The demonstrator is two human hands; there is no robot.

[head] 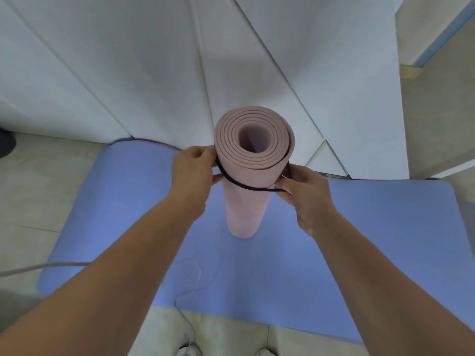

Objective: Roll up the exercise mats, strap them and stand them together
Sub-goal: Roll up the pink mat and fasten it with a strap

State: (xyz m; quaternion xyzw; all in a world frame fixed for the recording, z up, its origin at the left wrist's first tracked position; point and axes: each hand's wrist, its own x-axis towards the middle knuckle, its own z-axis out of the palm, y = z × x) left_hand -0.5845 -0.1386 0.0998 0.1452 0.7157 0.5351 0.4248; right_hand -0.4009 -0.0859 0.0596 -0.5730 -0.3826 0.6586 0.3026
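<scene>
at centre: rolled pink mat (246, 209), upright, lower end on the flat blue mat (123, 201), close to the white wall panels (128, 73) at 12 o'clock. black strap (240, 185) looped round upper part of the roll, slanting down from 9 toward 4 o'clock.

left grip (194, 169) at 9 o'clock of the roll, pinching the strap by the roll's side. right grip (304, 191) at 4 o'clock, fingers curled on the strap's near end, pinching it.

to do well, by judgement:
- level the loop first, sliding the 9 o'clock side down to match the 4 o'clock side.
- draw slack toward right grip while bracing with left, to stop the coils springing open.
- trap the outer flap at 3 o'clock under the strap.
- cinch snug, short of denting the foam.
- hold the roll vertical; balanced on one end on a soft mat, so likely to tip under a sideways pull.

hard to make out:
- strap's far run, hidden behind the roll.
- fastening type (buckle, hook-and-loop, knot): cannot tell. small white bit under right fingers, unclear.
- no lower strap in view.
- thin purple edge (154, 144) at 11 o'clock beyond the blue mat, maybe another mat, mostly hidden.
- white cable (191, 283) over the blue mat at 6 o'clock, both ends cut off.
- dark shape (6, 145) at 9 o'clock frame edge, cut off.
</scene>
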